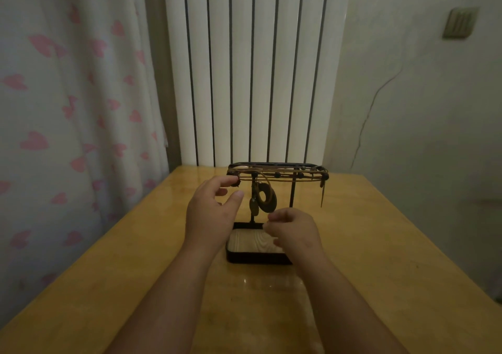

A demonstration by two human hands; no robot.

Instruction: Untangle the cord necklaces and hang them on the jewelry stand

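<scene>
— Where are the cord necklaces (277, 175)?
— Across the top bar of the jewelry stand (292, 190), in the middle of the frame.
— The left hand (209, 212)?
— Half open, with the thumb away from the fingers. One fingertip touches the cords at the bar's left end.
— The right hand (294, 231)?
— Curled up just under the ring pendant (267, 198). I cannot tell if it holds anything.

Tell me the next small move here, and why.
Probably lift the cord off the bar's left end with the left hand: its fingertips are at that end, the cords lie bunched along the stand's top bar, and the ring pendant hangs just above the right hand.
</scene>
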